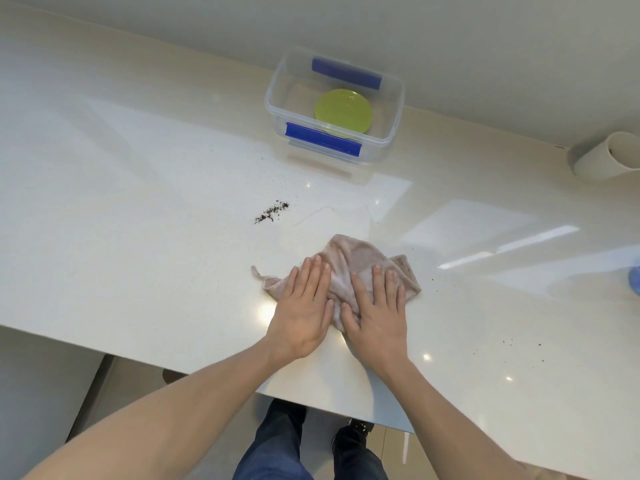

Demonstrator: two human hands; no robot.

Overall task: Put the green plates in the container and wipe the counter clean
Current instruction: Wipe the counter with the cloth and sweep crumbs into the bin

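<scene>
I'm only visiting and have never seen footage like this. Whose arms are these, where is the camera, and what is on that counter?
No machine here: a person wears one camera on the head, looking down at their own arms. Both hands lie flat on a pinkish cloth, the left hand beside the right hand, pressing it onto the pale counter. Nothing is gripped. Further back stands a clear container with blue clips; green plates already lie inside. A patch of dark crumbs sits ahead of the cloth, and a few specks lie to the right, so wiping is unfinished.
</scene>
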